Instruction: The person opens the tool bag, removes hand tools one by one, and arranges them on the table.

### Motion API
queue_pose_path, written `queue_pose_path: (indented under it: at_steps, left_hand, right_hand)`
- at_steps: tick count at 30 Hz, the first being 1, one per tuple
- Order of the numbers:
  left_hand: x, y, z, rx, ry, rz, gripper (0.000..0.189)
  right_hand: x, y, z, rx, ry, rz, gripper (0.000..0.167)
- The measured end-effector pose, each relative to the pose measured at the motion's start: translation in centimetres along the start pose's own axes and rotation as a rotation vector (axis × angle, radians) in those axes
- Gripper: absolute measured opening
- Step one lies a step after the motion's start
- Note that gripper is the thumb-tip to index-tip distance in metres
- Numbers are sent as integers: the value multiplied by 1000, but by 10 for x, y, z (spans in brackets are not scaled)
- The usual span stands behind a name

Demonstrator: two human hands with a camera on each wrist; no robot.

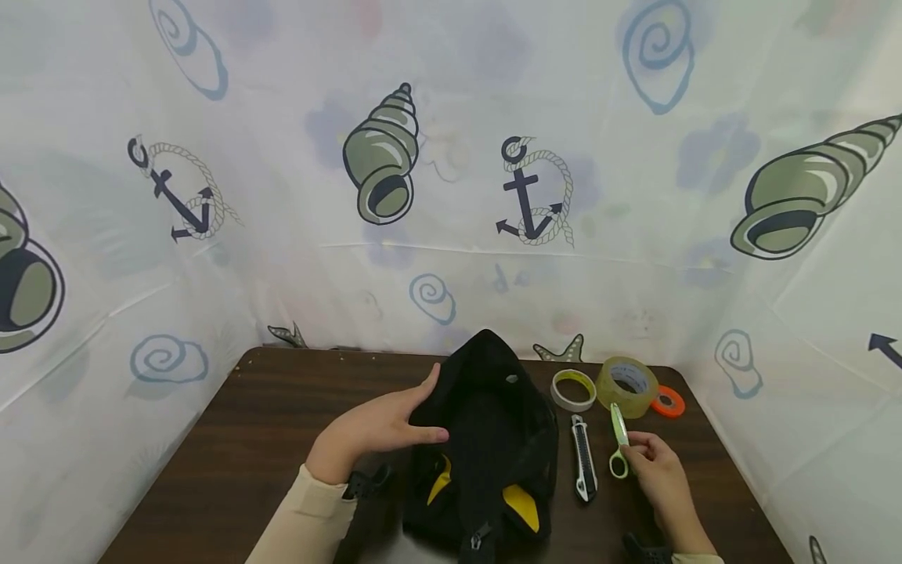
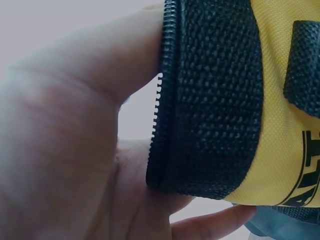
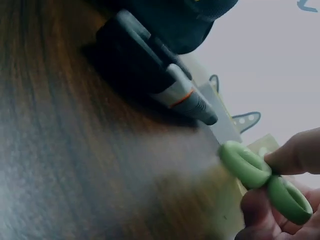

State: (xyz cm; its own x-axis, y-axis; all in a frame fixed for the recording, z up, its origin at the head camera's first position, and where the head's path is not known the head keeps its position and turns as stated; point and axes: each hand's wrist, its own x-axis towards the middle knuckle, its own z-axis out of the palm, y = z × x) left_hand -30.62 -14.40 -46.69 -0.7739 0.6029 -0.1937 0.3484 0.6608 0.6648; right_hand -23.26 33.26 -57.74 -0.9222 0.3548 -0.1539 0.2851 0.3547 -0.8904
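Observation:
A black and yellow zippered bag (image 1: pixel 486 439) stands in the middle of the table, its top gaping toward me. My left hand (image 1: pixel 380 427) grips the bag's left rim, thumb on the near side and fingers behind. In the left wrist view the zipper edge (image 2: pixel 167 100) of the bag runs between thumb and fingers, beside a yellow panel (image 2: pixel 285 150) with black lettering. On the right, my right hand (image 1: pixel 655 466) pinches green scissors (image 1: pixel 618 450) by the handles, blades pointing away from me. The right wrist view shows both finger loops (image 3: pixel 245 165) at the fingertips.
A utility knife (image 1: pixel 583 458) lies between bag and scissors. Behind it are a narrow tape roll (image 1: pixel 562 399), a wide clear tape roll (image 1: pixel 641 403) and an orange ring-shaped roll (image 1: pixel 678 406). The brown table (image 1: pixel 282 407) meets a printed cloth backdrop (image 1: pixel 458 298).

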Motion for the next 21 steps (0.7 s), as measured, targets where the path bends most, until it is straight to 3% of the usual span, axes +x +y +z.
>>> queue_pose_path:
  at_steps: [9, 21]
  left_hand:
    - [2, 2, 2, 1, -1, 10, 112]
    - [-1, 1, 0, 10, 10, 3, 112]
  right_hand:
    - [-3, 2, -11, -302, -3, -30, 35]
    - [-1, 1, -11, -411, -31, -40, 34]
